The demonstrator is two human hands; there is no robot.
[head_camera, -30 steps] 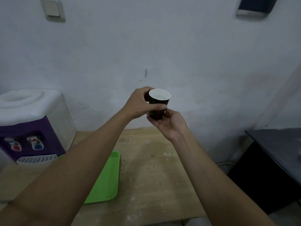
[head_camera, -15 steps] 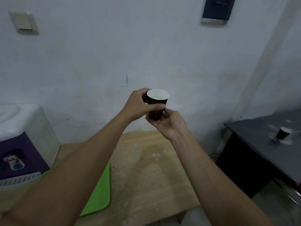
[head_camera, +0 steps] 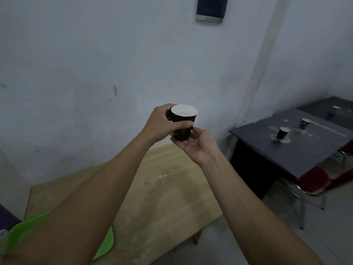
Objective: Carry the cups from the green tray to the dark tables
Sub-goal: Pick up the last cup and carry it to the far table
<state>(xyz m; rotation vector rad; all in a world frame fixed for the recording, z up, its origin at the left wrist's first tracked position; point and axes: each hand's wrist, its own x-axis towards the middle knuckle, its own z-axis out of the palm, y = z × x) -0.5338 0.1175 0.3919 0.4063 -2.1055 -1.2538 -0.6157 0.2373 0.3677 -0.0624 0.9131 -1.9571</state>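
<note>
A dark paper cup [head_camera: 183, 122] with a white inside is held upright in front of me at chest height. My left hand [head_camera: 162, 124] grips its side, thumb across the front. Under its base my right hand [head_camera: 198, 145] cups it, palm up with fingers curled around the bottom. The green tray [head_camera: 104, 243] lies at the lower left on the wooden table [head_camera: 162, 197], mostly hidden by my left forearm. To the right stands a dark table [head_camera: 298, 148] with two dark cups, one [head_camera: 282, 133] nearer and one [head_camera: 305, 123] farther. A second dark table [head_camera: 332, 109] sits behind it.
White walls meet in a corner behind the dark tables. A dark box [head_camera: 210, 8] hangs on the wall at the top. Red chairs with metal legs [head_camera: 315, 182] stand under the dark table's near edge. Grey floor [head_camera: 286, 236] separates the wooden table from the dark one.
My view has swung to the right: the water dispenser has left the frame, the tray has slid to the lower left, and the dark tables with their cups have come into sight. Both hands keep the same hold.
</note>
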